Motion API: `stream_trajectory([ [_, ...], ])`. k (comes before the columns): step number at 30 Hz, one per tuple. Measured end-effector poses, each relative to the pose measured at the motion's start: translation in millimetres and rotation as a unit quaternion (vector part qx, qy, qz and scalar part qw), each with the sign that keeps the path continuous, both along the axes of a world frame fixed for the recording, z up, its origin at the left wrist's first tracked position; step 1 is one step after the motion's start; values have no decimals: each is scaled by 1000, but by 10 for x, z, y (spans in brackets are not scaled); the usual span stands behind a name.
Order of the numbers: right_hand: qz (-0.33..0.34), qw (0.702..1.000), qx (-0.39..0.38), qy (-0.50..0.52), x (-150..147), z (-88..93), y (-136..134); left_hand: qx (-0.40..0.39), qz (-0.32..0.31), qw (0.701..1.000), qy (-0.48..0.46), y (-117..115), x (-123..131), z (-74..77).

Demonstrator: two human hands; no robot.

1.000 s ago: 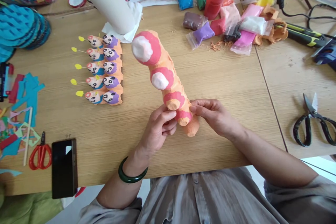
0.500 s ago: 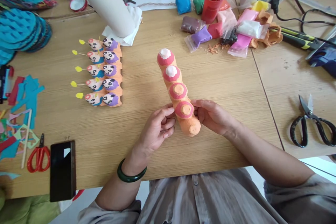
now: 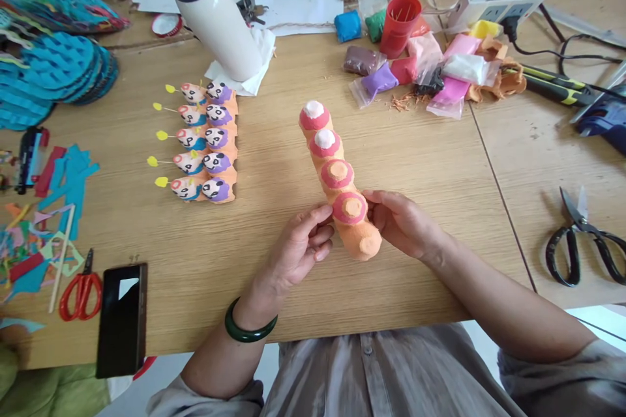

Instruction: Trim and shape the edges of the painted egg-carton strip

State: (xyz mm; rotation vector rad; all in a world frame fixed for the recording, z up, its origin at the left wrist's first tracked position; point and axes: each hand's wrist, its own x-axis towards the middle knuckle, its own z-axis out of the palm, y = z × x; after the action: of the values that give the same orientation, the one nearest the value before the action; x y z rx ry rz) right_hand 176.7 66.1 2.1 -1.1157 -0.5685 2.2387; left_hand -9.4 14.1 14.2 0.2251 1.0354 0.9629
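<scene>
An orange strip of egg-carton cups [image 3: 330,154] lies slanted on the table before me, its near end towards my body. Pink clay rings several of its bumps, and the two farthest are capped in white; the nearest bump is plain orange. My left hand [image 3: 303,244] grips the strip's left edge near the close end, thumb and curled fingers against it. From the right, my right hand [image 3: 403,221] pinches the opposite edge, its fingertips partly hidden behind the strip. To the left stands an orange egg-carton piece [image 3: 233,143] bearing painted faces and yellow-tipped sticks.
Clay packets [image 3: 381,80] and a red cup [image 3: 400,26] lie at the back, near a power strip [image 3: 499,3]. A white bottle [image 3: 222,32] stands back left. Black scissors [image 3: 580,234] lie right; red scissors [image 3: 82,293], a phone [image 3: 122,319] and paper scraps [image 3: 73,189] lie left.
The camera view has shifted slightly, so everything sits a little lower and mostly farther right. Both hands keep the same hold on the strip.
</scene>
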Motion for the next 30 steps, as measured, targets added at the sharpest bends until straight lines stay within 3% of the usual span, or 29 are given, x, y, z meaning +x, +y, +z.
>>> stream_trajectory([
  [7,43,993,103,-38,3,-4,-35,-37,36,999,1,63,-31,-3],
  [15,44,992,95,-64,20,-40,-36,-9,10,999,43,42,-71,-42],
  [23,44,995,85,-34,42,34,-32,48,-61,996,51,11,-115,-37],
  [30,48,995,89,-25,31,47,-35,56,-25,995,77,19,-28,-102],
])
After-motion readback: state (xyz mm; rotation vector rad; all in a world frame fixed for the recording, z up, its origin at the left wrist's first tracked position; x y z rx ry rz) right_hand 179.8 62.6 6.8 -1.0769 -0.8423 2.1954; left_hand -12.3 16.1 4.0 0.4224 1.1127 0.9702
